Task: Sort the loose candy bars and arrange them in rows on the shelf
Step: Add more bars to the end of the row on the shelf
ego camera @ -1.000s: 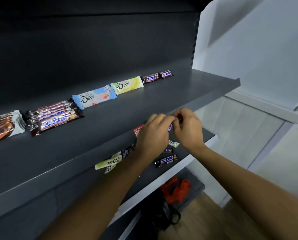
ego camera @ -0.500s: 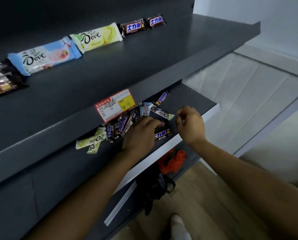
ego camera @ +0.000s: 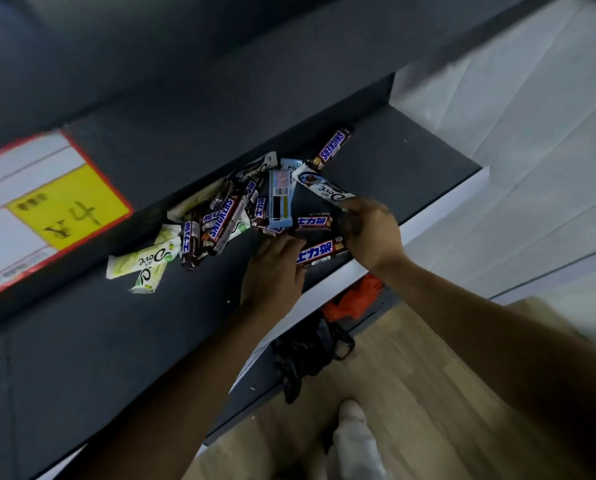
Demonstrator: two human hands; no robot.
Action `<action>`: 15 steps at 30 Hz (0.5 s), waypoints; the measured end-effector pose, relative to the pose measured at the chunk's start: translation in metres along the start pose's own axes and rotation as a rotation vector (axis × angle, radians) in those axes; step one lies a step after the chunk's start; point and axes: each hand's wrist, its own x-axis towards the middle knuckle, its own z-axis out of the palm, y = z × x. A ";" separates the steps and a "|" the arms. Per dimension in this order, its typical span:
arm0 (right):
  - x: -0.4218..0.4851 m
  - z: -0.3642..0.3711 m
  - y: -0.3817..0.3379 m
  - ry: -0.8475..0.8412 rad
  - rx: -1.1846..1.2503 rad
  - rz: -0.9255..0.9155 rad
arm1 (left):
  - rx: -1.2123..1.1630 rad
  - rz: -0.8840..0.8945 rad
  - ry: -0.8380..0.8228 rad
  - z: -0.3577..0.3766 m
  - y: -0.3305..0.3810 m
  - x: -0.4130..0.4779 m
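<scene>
Brown and white wrappers mark the loose candy bars (ego camera: 234, 213), heaped unsorted on the lower shelf (ego camera: 410, 157), partly under the front lip of the upper shelf (ego camera: 220, 98). The right hand (ego camera: 372, 233) pinches the near end of a white Dove bar (ego camera: 324, 187) between curled fingers, probably to draw it clear of the heap for sorting. The left hand (ego camera: 275, 271) lies over one end of a brown Snickers bar (ego camera: 322, 252) near the shelf's front edge; whether its fingers grip the bar or only rest on it I cannot tell. Two pale green Dove bars (ego camera: 144, 261) lie at the heap's left edge, below a yellow price label (ego camera: 57, 209). Further down, an orange bag (ego camera: 355, 299) and a black bag (ego camera: 307, 355) sit under the shelf.
</scene>
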 end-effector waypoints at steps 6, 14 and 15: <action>0.040 0.037 0.020 -0.229 -0.157 -0.126 | 0.014 -0.022 -0.050 0.026 -0.005 0.019; 0.075 0.056 0.022 -0.499 -0.342 -0.299 | 0.013 -0.063 -0.091 0.045 -0.005 0.029; 0.077 0.058 0.023 -0.492 -0.359 -0.312 | 0.006 -0.070 -0.089 0.046 -0.005 0.029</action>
